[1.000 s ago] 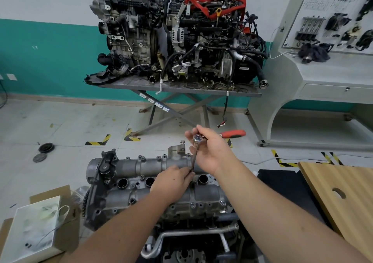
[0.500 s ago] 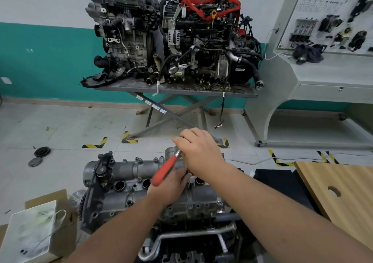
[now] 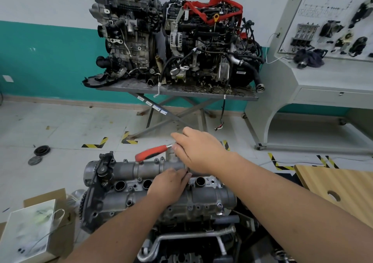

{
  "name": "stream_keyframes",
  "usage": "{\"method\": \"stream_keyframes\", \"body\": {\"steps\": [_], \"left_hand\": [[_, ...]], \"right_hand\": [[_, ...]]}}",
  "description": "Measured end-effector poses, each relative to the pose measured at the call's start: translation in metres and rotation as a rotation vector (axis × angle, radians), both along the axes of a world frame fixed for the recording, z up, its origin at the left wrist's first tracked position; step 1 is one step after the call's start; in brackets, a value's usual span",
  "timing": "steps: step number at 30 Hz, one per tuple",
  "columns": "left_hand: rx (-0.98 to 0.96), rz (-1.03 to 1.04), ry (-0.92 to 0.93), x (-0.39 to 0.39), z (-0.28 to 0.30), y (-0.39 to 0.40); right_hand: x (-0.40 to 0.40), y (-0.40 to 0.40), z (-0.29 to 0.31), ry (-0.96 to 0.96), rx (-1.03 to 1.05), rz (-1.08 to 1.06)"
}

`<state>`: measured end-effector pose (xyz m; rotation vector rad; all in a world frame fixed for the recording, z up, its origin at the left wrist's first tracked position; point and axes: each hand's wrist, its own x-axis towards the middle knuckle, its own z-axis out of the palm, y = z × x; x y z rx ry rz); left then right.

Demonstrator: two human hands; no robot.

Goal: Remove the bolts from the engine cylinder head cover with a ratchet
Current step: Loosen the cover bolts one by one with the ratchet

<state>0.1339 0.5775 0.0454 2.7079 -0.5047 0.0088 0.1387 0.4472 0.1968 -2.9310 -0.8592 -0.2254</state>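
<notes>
Fingers of your right hand [image 3: 198,151] grip the ratchet [image 3: 153,153], its red handle swung left since earlier, while your left hand [image 3: 169,186] steadies the socket on the cylinder head cover [image 3: 210,200]: the bolt is loosening.

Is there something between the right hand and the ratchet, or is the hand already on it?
Nothing visible stands between them. The right hand already holds the ratchet at its head end, above the cover; the red handle points left. The left hand rests on the cover below, hiding the bolt.
</notes>
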Motion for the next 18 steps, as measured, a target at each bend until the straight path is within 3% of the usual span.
{"method": "stream_keyframes", "body": {"steps": [4, 6, 8, 10, 12, 15, 17, 18], "left_hand": [[-0.015, -0.002, -0.014, 0.001, -0.003, 0.001], [-0.011, -0.004, -0.024, 0.001, -0.004, 0.001], [-0.008, -0.003, -0.032, 0.001, -0.004, 0.001], [-0.005, -0.009, -0.042, 0.000, -0.003, 0.001], [-0.007, -0.013, -0.038, 0.000, -0.002, 0.001], [-0.009, -0.015, -0.010, 0.000, -0.002, 0.000], [-0.010, -0.010, 0.001, 0.000, 0.000, 0.000], [-0.014, -0.007, 0.007, 0.001, -0.001, 0.001]], "right_hand": [[0.009, 0.011, 0.014, 0.149, 0.008, -0.177], [0.012, 0.012, 0.019, 0.304, 0.147, -0.253], [0.010, 0.010, 0.022, 0.548, 0.473, -0.334], [0.005, 0.009, 0.020, 0.857, 0.981, -0.429], [0.001, 0.009, 0.012, 1.040, 1.430, -0.474], [-0.001, 0.012, -0.004, 1.026, 1.972, -0.515], [-0.002, 0.015, -0.012, 0.894, 2.117, -0.527], [-0.004, 0.015, -0.016, 0.806, 2.094, -0.521]]}}
